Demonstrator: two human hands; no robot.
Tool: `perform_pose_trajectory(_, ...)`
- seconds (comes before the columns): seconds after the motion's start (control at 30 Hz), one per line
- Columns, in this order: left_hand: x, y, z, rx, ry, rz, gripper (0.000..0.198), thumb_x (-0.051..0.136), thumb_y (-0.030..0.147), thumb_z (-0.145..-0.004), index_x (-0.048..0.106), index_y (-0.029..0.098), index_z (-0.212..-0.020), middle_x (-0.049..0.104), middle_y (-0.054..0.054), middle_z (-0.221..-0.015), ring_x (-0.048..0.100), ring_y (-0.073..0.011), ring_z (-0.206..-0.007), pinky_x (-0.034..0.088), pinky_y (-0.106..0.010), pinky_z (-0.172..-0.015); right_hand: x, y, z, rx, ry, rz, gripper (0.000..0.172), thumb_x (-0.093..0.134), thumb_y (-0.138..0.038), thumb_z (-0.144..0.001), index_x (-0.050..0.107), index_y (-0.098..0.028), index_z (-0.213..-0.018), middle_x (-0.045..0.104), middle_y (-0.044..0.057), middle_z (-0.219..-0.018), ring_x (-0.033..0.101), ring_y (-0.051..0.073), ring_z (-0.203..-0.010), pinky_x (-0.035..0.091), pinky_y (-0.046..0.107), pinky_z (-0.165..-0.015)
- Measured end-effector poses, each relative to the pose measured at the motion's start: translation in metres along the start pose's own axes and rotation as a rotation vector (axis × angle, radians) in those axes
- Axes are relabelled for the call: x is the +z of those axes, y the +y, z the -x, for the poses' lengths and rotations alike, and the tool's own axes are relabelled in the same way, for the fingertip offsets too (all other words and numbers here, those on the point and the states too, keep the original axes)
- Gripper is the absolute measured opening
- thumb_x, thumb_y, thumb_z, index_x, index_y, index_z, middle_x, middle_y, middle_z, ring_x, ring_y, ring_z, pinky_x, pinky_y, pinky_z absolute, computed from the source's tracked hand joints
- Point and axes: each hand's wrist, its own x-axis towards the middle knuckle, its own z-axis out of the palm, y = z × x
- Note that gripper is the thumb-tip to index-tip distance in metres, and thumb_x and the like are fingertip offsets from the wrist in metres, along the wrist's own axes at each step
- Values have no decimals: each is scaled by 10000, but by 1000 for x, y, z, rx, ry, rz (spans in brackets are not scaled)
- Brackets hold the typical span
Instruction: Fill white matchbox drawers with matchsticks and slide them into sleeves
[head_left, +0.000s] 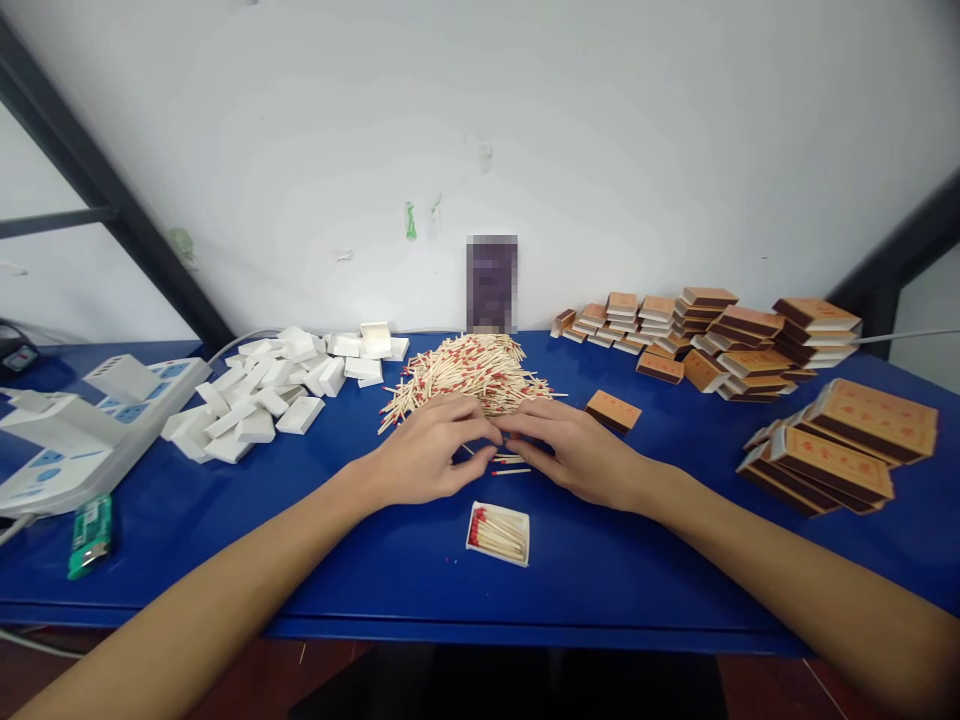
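My left hand [429, 450] and my right hand [577, 450] meet at the near edge of a heap of red-tipped matches [472, 365]. On the left, thumb and forefinger curl toward each other, with a thin matchstick [466, 449] showing in the gap between them. The right fingertips are drawn together close by; what they pinch, if anything, is hidden. A few loose matches [511, 471] lie on the table under the fingertips. Nearer me sits a white matchbox tray [501, 553], partly filled with matches whose heads point left.
White matchbox trays [255, 395] are piled at left, beside a power strip [161, 400] and a green lighter [91, 535]. Orange matchbox sleeves and boxes [750, 360] are stacked at right. One box [613, 410] lies near my right hand. A wall stands behind the blue table [360, 590].
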Motion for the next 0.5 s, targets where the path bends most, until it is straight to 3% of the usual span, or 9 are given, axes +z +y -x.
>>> perform_pose_trajectory(0.17, -18, -16, 3, 23, -105, -234, 196, 496, 244, -908, 677, 170, -924, 606, -59, -907, 535, -188, -845, 408, -338, -806, -12, -6, 2, 39, -21, -2, 243, 465, -237, -975, 623, -211, -1158, 676, 86, -1052, 603, 225, -990, 480, 387, -869)
perform_pose_trajectory(0.33, -29, -23, 6, -14, -192, -263, 196, 536, 287, -861, 684, 169, -914, 614, -55, -880, 547, -197, -833, 409, -342, -792, -17, -10, 3, 120, -113, 28, 236, 637, -393, -880, 676, -208, -1020, 654, 71, -961, 597, 228, -906, 460, 360, -785)
perform_pose_trajectory(0.5, -29, -22, 5, -20, -212, -236, 177, 563, 289, -846, 682, 165, -889, 617, -48, -858, 555, -193, -821, 406, -336, -775, -17, -10, 3, 133, -142, 51, 164, 607, -345, -891, 658, -199, -946, 641, 51, -906, 583, 202, -831, 424, 331, -737)
